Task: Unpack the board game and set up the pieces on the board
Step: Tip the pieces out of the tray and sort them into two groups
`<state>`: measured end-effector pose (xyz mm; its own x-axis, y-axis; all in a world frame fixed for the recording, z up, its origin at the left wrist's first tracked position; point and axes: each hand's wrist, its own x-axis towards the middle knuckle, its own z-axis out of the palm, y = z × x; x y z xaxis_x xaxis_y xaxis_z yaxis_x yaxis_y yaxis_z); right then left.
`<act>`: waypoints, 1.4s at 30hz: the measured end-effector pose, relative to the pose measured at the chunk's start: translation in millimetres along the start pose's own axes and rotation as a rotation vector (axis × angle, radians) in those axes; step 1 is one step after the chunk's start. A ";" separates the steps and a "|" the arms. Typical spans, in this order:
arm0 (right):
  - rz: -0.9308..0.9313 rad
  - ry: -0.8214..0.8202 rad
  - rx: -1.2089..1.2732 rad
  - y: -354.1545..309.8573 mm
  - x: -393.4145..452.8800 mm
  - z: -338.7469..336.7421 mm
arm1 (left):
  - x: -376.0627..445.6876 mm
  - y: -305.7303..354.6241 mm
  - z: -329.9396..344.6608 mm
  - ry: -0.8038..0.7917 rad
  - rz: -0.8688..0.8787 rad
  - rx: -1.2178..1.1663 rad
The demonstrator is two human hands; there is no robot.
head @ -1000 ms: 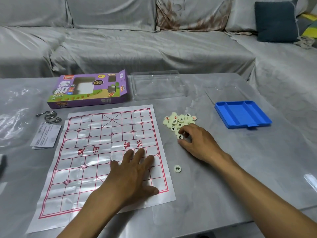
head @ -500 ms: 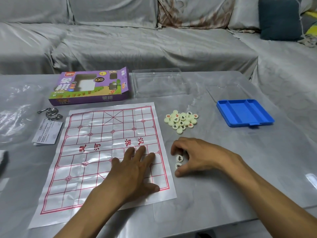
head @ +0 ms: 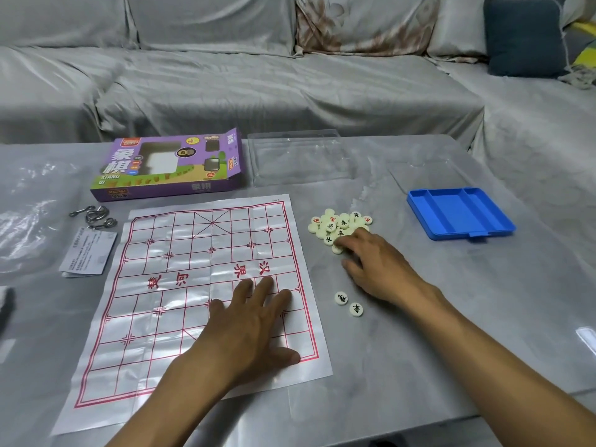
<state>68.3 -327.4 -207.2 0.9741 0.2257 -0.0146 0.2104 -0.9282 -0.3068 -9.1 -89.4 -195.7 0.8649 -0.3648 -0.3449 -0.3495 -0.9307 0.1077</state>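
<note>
1. Board of thin printed sheet lies flat on the worktop nearest me, with no piece on it yet. My left hand presses it down, fingers straight and slightly spread over the near right part.
2. Just off the board's right edge sit two black-marked pieces, side by side on the worktop, apart from the rest.
3. Beyond them my right hand reaches into the pile of pieces; its fingers are curled onto the near edge of the pile, but I cannot tell whether they pinch a piece.
4. Farther right lies the blue tray, with nothing in it.
5. At the far edge are the purple box, opened, and a clear plastic cover.
6. My judgement: unpacking is done, sorting has barely begun, and every piece has yet to be placed on the grid.
</note>
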 end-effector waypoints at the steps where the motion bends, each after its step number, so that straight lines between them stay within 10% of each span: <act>1: 0.000 0.008 -0.001 -1.0 1.3 0.4 | 0.2 -0.2 0.3 0.000 0.000 0.003; 24: 0.032 0.029 0.097 -1.3 4.8 -5.7 | 0.0 -0.6 1.2 -0.014 0.000 0.011; 32: 0.497 -0.236 -0.109 48.2 -10.5 -53.9 | -1.4 0.8 -1.6 -0.022 -0.007 0.015; 37: 0.057 0.031 0.004 22.0 2.6 -15.9 | -1.1 -0.9 0.6 -0.019 0.002 0.026; 42: 0.046 0.139 -0.067 6.7 14.6 4.5 | -0.9 -0.9 1.8 -0.020 -0.005 0.010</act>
<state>83.6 -329.0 -213.8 0.9839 0.1437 0.1064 0.1660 -0.9553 -0.2445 -10.2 -88.2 -197.1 0.8594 -0.3590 -0.3641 -0.3484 -0.9323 0.0970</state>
